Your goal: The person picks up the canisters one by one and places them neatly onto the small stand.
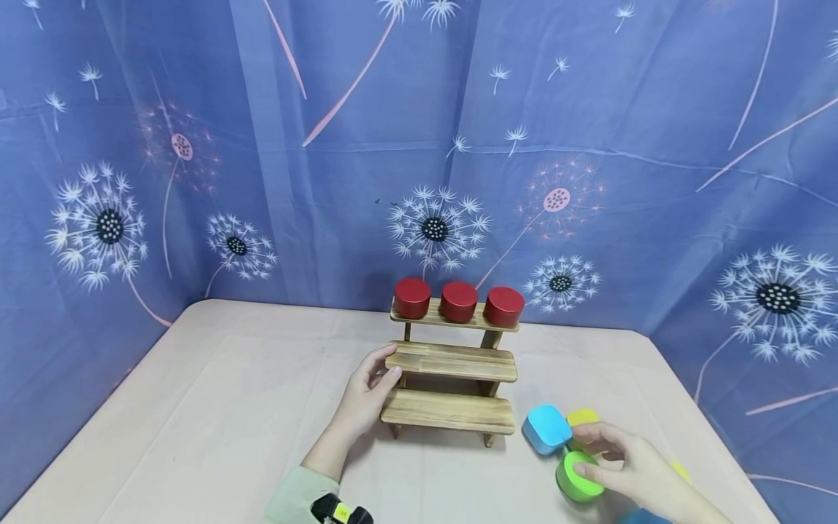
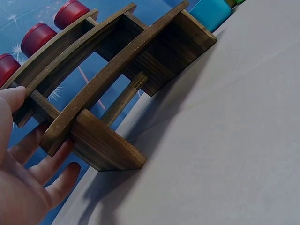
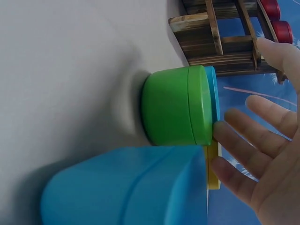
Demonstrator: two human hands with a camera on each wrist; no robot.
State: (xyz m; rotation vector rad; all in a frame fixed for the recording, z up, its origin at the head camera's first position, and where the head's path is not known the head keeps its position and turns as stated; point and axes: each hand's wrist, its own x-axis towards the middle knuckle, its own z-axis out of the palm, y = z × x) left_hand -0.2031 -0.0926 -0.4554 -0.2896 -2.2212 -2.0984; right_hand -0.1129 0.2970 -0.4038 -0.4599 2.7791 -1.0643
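A three-tier wooden display stand (image 1: 448, 409) stands on the table with three red round tins (image 1: 458, 302) in a row on its top tier. My left hand (image 1: 366, 393) holds the left end of the middle tier, thumb on top and fingers round the edge. On the right, my right hand (image 1: 622, 466) hovers with spread fingers close over a green round tin (image 1: 579, 477). In the right wrist view those fingers (image 3: 243, 145) are loosely extended beside the lid of the green tin (image 3: 176, 108), not curled round it.
A light-blue tin (image 1: 546, 429) and a yellow tin (image 1: 583, 418) sit close by the green one. A larger blue tin (image 3: 126, 187) stands nearest the right wrist. Blue dandelion-print cloth (image 1: 327, 218) hangs behind the pale table (image 1: 216, 407).
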